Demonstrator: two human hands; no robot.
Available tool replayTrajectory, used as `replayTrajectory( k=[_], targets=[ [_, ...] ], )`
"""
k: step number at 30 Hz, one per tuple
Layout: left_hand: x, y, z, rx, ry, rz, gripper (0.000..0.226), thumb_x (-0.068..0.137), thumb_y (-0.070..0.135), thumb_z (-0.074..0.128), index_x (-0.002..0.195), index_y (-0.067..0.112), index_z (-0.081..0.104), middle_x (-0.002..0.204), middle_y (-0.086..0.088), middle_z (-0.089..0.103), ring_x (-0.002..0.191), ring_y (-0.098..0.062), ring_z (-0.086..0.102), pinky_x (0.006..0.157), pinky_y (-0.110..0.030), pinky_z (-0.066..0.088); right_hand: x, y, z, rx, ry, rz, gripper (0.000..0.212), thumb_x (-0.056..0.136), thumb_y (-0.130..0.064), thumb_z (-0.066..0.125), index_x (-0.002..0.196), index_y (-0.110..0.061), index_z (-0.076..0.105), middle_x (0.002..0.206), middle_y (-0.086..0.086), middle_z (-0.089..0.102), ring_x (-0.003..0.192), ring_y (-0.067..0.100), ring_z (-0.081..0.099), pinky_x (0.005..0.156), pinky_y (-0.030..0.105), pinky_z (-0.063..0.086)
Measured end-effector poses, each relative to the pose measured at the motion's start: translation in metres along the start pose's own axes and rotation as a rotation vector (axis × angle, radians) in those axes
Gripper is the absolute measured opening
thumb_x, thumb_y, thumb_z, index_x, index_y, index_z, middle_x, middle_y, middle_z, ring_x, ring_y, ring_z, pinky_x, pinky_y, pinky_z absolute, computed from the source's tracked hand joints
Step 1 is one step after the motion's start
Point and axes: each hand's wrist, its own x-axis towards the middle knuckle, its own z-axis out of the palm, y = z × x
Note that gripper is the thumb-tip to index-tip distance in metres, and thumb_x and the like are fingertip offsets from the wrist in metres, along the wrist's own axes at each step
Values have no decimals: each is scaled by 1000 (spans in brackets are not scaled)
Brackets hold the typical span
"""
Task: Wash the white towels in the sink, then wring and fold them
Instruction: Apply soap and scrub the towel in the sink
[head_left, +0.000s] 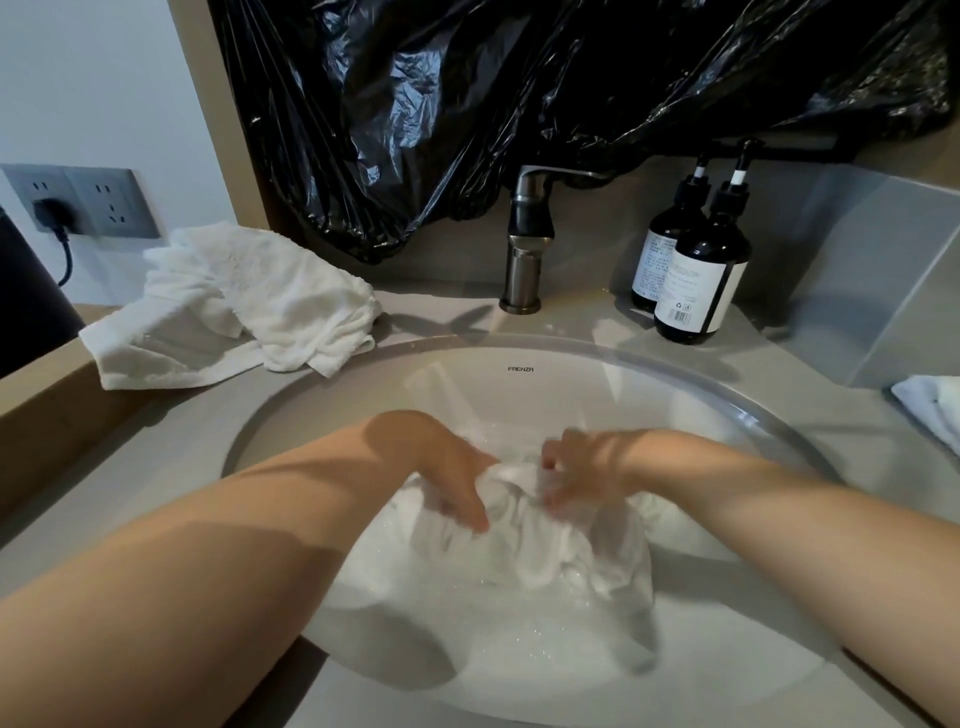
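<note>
Wet towel (524, 535) bunched in sink (519, 358), left hand (452, 478) and right hand (576, 467) grip its top

Right grip (576, 467) blurred; left grip (452, 478) fingertips buried in the towel (545, 551). At 3 o'clock, a second towel (930, 410) cut by the frame edge. Bottle (701, 280) label print too small to read. Sink (363, 384) rim at 5 and 7 o'clock hidden under forearms (182, 571).

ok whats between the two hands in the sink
In the head view, a bunched fold of the wet white towel lies between the left hand and right hand; both grip it.
</note>
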Motion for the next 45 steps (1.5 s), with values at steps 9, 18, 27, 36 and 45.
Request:
replayTrajectory(
  k=[9, 18, 27, 36, 45],
  targets=[
    [4, -10, 3, -126, -8, -31, 57, 97, 64, 35, 135, 24, 49, 124, 0, 57, 107, -19, 54, 100, -33, 39, 8, 9, 5, 121, -220, -37, 69, 78, -52, 72, 134, -32, 38, 138, 0, 43, 121, 24, 48, 96, 34, 42],
    [11, -8, 0, 67, 137, -87, 47, 80, 49, 74, 104, 10, 64, 92, 3, 59, 80, -17, 55, 69, -26, 42, 12, -2, 4, 378, -91, 32, 61, 82, -51, 69, 130, -18, 52, 127, 1, 60, 114, 22, 59, 94, 31, 48],
    [-21, -13, -28, -356, 522, 265, 20, 75, 19, 81, 80, 28, 63, 84, 1, 66, 77, -16, 60, 66, -31, 46, -1, 36, -22, 923, -231, -269, 29, 69, 5, 74, 96, -1, 63, 89, 12, 66, 77, 18, 65, 72, 24, 53],
    [-17, -6, -27, -388, 513, 361, 32, 77, 12, 79, 101, 28, 66, 102, 9, 66, 92, -8, 62, 80, -22, 52, 4, 33, -22, 576, -52, -135, 12, 82, -35, 75, 84, -27, 67, 76, -5, 63, 70, 12, 55, 64, 23, 45],
    [2, -13, -26, -250, 587, 242, 90, 73, 24, 84, 148, 33, 34, 137, 9, 50, 123, -12, 48, 106, -27, 38, -4, 46, -43, 1545, 326, -105, 17, 95, -16, 56, 95, 0, 62, 91, 14, 69, 79, 23, 67, 75, 34, 55]
  ],
)
